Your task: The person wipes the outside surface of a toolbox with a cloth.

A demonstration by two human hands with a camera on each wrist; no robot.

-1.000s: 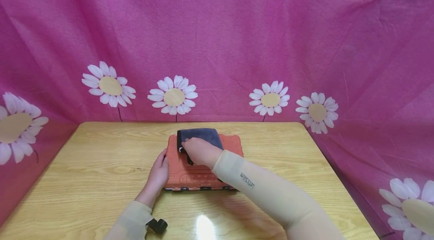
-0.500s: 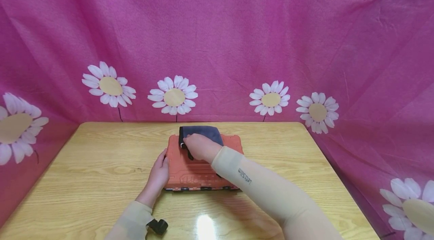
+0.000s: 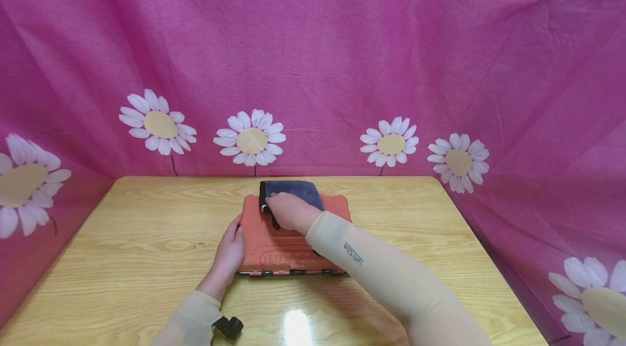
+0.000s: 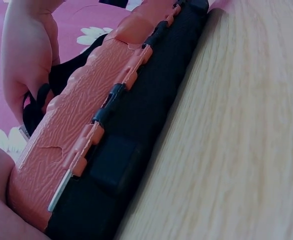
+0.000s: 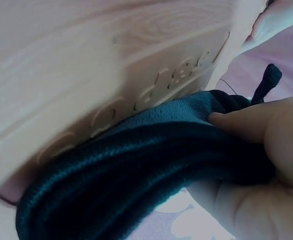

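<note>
Folded grey-blue cloth (image 3: 295, 189) at the far edge of the orange case (image 3: 266, 245), dark trim to the left. Right hand (image 3: 290, 212) pinched it, thumb one side, fingers the other. Left hand (image 3: 230, 250) touched the case's left edge, fingers fairly straight. Case sat toward the desk's (image 3: 146, 243) far edge; pink daisy curtain (image 3: 318, 63) behind.

Your left hand (image 3: 227, 253) lies angled forward, fingers (image 3: 232, 226) extended. Your right forearm (image 3: 376, 270) slants leftward from its bent elbow (image 3: 414, 321), the right hand (image 3: 290, 212) pinching, thumb (image 5: 241, 120) uppermost.
</note>
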